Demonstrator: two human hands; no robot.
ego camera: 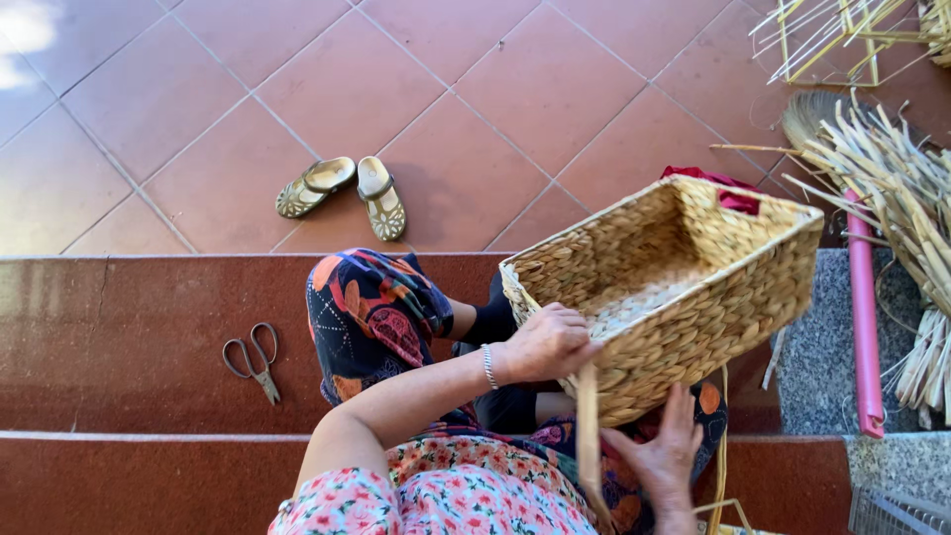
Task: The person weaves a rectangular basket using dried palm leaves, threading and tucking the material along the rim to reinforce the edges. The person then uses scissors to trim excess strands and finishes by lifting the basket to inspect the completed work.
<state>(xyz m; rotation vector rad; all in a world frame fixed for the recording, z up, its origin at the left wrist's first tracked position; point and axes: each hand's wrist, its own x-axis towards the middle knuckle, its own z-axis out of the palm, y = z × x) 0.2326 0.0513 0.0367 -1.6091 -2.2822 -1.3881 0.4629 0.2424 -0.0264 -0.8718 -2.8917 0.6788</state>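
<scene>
Far left, mid-frame: scissors (253,359) are lying on the red step (119,337), blades closed, well apart from the hands. Handy to reach, I'd guess, but out of the way.

Upper centre: a pair of sandals (344,192) is sitting on the tiled floor (495,89) just past the step edge, prob. kept off while the person is sitting w/ knees up in patterned trousers (371,312).

Centre-right: the woven basket (684,287) is resting tilted on the lap, open side facing up & away, near corner toward the person. The left hand (547,342), w/ a bracelet at the wrist, is curling over the near rim, grip closed on the rim edge, seemingly steadying the basket so it isn't rolling. Below it a flat straw strip (587,436) is hanging from that corner. The right hand (659,451) is spreading its fingers against the basket's underside by the strip; grip loose, mostly open, can't tell if it's pinching the strip.

Right edge: a pink rod (864,327) is lying across a grey stone ledge (817,347), w/ a bundle of dried reeds (906,198) beside it, supply close at hand. Red cloth (718,185) is peeking out behind the basket.
</scene>
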